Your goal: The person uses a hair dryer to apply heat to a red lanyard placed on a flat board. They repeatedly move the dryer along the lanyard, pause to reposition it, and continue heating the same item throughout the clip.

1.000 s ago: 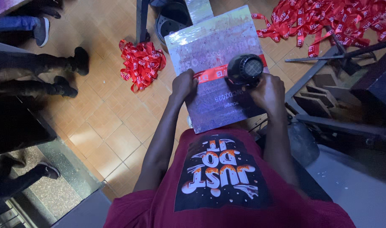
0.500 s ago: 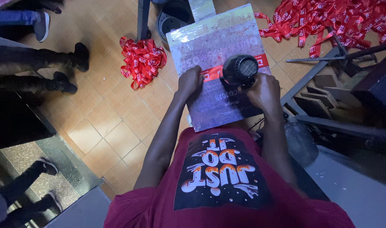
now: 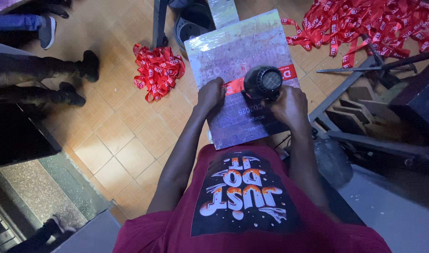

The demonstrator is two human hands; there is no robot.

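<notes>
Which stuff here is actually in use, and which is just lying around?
In use:
- left hand, pressing the red printed ribbon
- right hand, holding the black hair-dryer-style heat blower
- flat grey plastic-wrapped board under both

Lying about:
- small red ribbon heap on the floor
- large red ribbon pile
- black round bucket

Dryer [image 3: 263, 82] sits on the board [image 3: 242, 51] — ribbon heap [image 3: 157, 70] at nine o'clock, bigger pile [image 3: 364, 23] at two.
</notes>
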